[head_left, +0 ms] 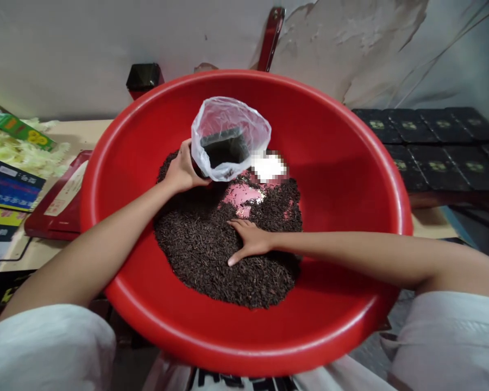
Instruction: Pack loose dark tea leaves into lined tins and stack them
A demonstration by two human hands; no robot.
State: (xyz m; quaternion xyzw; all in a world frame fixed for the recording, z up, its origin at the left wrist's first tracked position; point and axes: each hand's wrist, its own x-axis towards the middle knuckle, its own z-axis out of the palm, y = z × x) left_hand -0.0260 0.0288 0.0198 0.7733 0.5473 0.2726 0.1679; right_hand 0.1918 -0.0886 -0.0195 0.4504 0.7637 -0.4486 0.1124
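Observation:
A big red plastic basin [342,206] holds a heap of dark loose tea leaves [212,255]. Over the far side of the heap, my left hand [184,169] grips a dark square canister [206,163] by its side. A clear plastic bag [230,111] lines the canister and flares out around its mouth; how much lies inside is too dark to tell. My right hand [250,241] rests on the tea with thumb and fingers spread. Just beyond its fingertips, a pink patch [242,196] of the basin's bottom shows between the leaves.
Several dark packages [411,127] lie in rows at the right. Behind the basin stands a dark box [144,79] near the wall. A dark red box [59,201], a green packet [24,132] and printed cards [8,184] lie on the left. A blurred white patch covers part of the basin.

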